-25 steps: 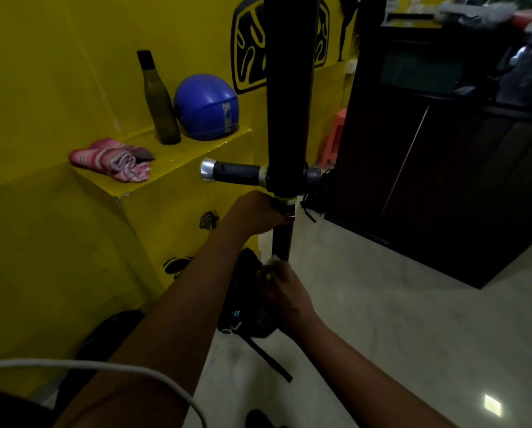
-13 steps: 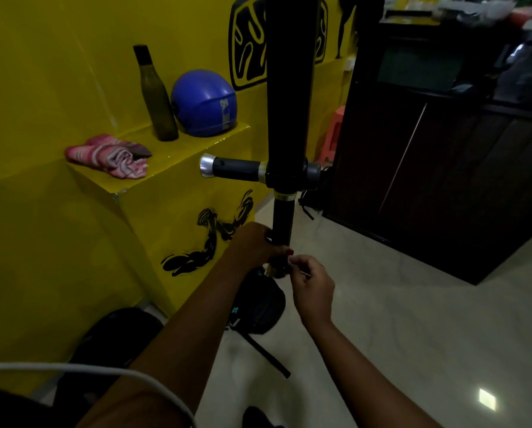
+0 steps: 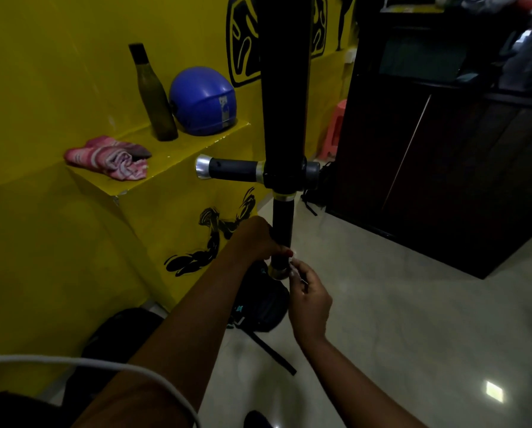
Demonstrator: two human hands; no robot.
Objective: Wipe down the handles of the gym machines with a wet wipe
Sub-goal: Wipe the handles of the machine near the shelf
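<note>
Counted: two grips, three handles on one black post, one wet wipe, one bottle, one helmet, one cloth, one bag. Among the handles: one upright handle (image 3: 283,220) below the cross joint, one side handle (image 3: 230,169) with a chrome tip, one short stub (image 3: 311,171) opposite. For the upright handle, long axis from 12 to 6 o'clock, with a chrome end cap (image 3: 278,272) at the 6 o'clock end. For the side handle, long axis level, tip toward 9 o'clock; for the stub, toward 3 o'clock. Left grip (image 3: 257,242) wrapped round the lower part of the upright handle from its 9 o'clock side, just above the end cap. Right grip (image 3: 309,299) at 4 o'clock of the cap, fingers curled, tips pinching a small pale scrap, seemingly the wet wipe (image 3: 296,268). Wipe at the 12 o'clock end of that grip, right beside the cap at its 3 o'clock edge; touching or not, cannot tell in the dim light. On the yellow shelf (image 3: 178,159) at 10 o'clock: a dark bottle (image 3: 155,97) upright, a blue helmet (image 3: 201,100) just beside it at 3 o'clock, a pink striped cloth (image 3: 110,157) at 8 o'clock of the bottle. On the floor below the cap, a black bag (image 3: 261,304).
</note>
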